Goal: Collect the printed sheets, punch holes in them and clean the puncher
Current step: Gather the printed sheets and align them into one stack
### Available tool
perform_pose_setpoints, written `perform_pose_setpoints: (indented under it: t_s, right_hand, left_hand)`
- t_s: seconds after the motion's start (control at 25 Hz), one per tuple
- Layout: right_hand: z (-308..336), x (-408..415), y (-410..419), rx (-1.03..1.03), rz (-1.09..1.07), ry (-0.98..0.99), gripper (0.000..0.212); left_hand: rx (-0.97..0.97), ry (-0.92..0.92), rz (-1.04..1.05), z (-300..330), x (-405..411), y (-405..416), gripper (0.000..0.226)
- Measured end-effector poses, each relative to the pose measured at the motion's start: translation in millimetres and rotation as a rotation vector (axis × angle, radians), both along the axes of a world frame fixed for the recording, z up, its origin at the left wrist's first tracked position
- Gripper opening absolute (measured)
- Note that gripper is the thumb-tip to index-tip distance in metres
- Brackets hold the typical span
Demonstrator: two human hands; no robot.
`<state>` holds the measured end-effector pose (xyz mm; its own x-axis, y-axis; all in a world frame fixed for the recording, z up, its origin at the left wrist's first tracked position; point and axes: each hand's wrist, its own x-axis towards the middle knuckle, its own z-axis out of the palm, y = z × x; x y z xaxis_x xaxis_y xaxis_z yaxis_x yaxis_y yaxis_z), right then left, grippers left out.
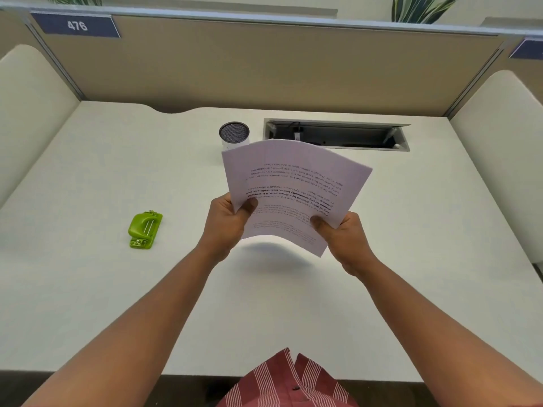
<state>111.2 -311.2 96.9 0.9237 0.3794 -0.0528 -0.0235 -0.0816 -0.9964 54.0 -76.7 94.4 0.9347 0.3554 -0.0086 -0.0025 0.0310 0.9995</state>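
The printed sheets (293,189) are up off the white desk (117,289), held in the air above its middle, bowed into a shallow arch with their far edge curling away toward twelve o'clock. The print reads upside down from where the person stands, with a few bold lines across the middle. The left hand (227,221) pinches the stack's near-left edge, thumb on top and fingers underneath; the right hand (343,233) clamps the near-right corner the same way — both closed firmly on the paper. A soft shadow lies on the desk below the stack.

At about nine o'clock from the sheets, well apart from them, the green hole puncher (145,229) sits flat on the desk, untouched. Just beyond the stack at eleven o'clock stands a mesh-topped cylinder (234,136), partly hidden by the paper's far corner. At one o'clock an open cable tray (338,136) is sunk into the desktop — a dark cable shows inside.

A tan partition (264,63) closes off the back, with a blue plate reading 476 (77,25) at its upper left. A red striped shirt (289,383) shows at six o'clock.
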Motion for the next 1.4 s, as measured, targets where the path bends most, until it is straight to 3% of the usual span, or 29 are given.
perform_pose_setpoints:
  t_s: [0.16,0.36,0.88,1.16,1.4]
  right_hand:
    - [-6,-2,7,0.015,-0.051,0.003,0.036]
    - [-27,-4,8,-0.122,-0.056,0.057,0.031]
    - [-32,-9,8,-0.120,-0.047,0.082,0.031]
    - [-27,-9,5,-0.130,-0.029,0.086,0.046]
    - [-22,2,-8,0.025,-0.046,0.170,0.037]
  left_hand:
    - [0.003,0.006,0.071,-8,-3,-11,0.029]
    - [-0.002,0.109,0.112,-26,-7,-19,0.024]
    - [0.011,0.148,0.120,-37,-12,-20,0.023]
    - [0.023,0.163,0.113,-35,-13,-16,0.020]
    - [-0.194,0.197,0.222,-28,-6,3,0.010]
